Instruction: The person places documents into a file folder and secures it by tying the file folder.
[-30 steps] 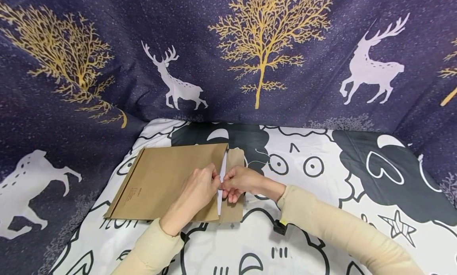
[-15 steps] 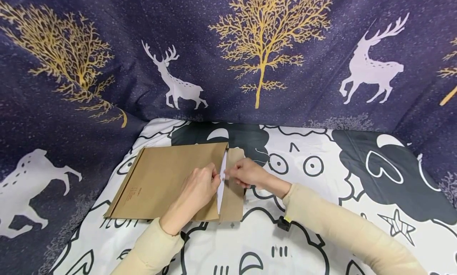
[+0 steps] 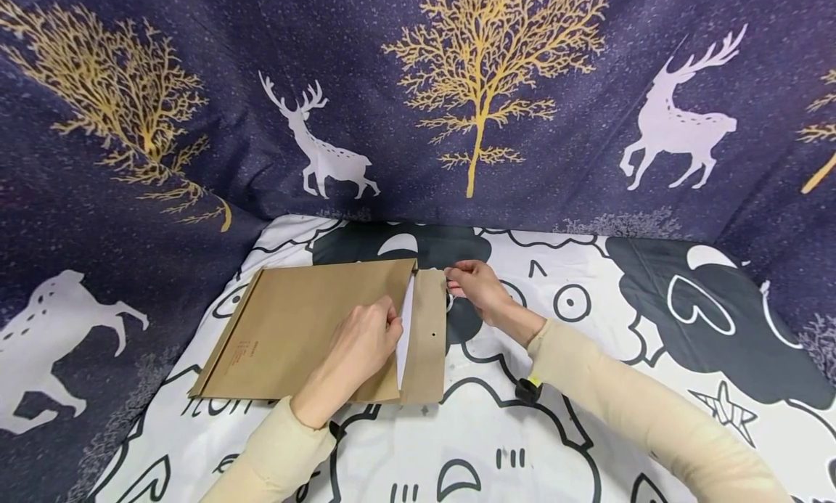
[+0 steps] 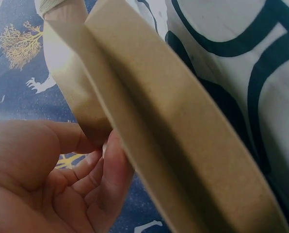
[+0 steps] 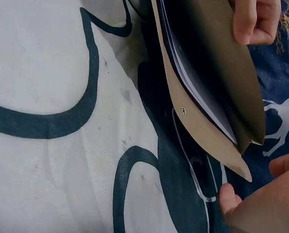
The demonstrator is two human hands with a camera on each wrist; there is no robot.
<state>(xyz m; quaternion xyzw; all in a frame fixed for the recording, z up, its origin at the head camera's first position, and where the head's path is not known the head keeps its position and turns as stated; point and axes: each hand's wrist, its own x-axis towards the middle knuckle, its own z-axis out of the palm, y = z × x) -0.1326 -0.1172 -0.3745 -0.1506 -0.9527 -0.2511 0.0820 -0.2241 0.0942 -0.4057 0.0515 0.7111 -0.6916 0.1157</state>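
A brown kraft paper document envelope (image 3: 307,307) lies on the printed cloth, its mouth on the right side. My left hand (image 3: 369,336) pinches the upper panel's edge at that mouth, between thumb and fingers in the left wrist view, and keeps it lifted. White papers (image 5: 202,97) show inside the gap. The flap (image 3: 424,365) extends rightward, with a small hole or fastener in it. At the flap's far corner is my right hand (image 3: 480,285); the right wrist view shows its thumb and fingers apart around that corner. A thin white string (image 5: 200,194) hangs beside the flap.
White cloth (image 3: 509,430) with black cartoon drawings covers the surface. A dark blue curtain (image 3: 418,125) with deer and golden trees rises behind and at the left. A small black device (image 3: 527,390) sits at my right wrist.
My right hand has moved from the envelope's mouth, beside the left hand, up and right to the flap's far corner. The flap's hole now shows. The left hand has stayed in place.
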